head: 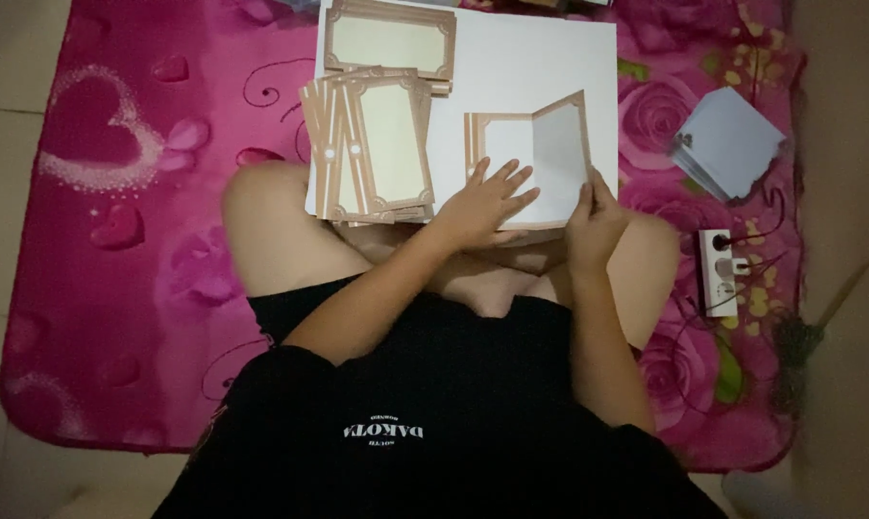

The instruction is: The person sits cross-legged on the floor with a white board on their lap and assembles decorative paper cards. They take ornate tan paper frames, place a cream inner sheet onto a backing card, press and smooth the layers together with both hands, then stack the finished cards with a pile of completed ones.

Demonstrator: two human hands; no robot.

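from where i'm watching, closest to the camera is a black shirt and black shorts, person sitting cross-legged with bare knees out to both sides. just past the lap, the left hand [487, 204] lies flat with fingers spread, palm down on the left panel of a half-folded card [532, 163], not gripping anything, just pressing. the right hand [596, 219] pinches the card's lower right edge, thumb and fingers closed on the flap that stands up tilted. the card is white inside with a tan ornate border and sits on a big white board [540, 67] resting over the knees.

left of the card, a fanned stack of tan-bordered cards [372, 149] lies on the same board, and a second neat stack [389, 43] sits at the board's far left corner.

under all that is a bright pink mat [117, 240] with hearts on the left and roses on the right. off to the right on the mat there's a white power strip [719, 273] with something plugged in, and further back a pile of pale blue-white sheets [729, 142]. beyond the mat edges it's plain pale tiled floor [12, 106], dim lighting overall.
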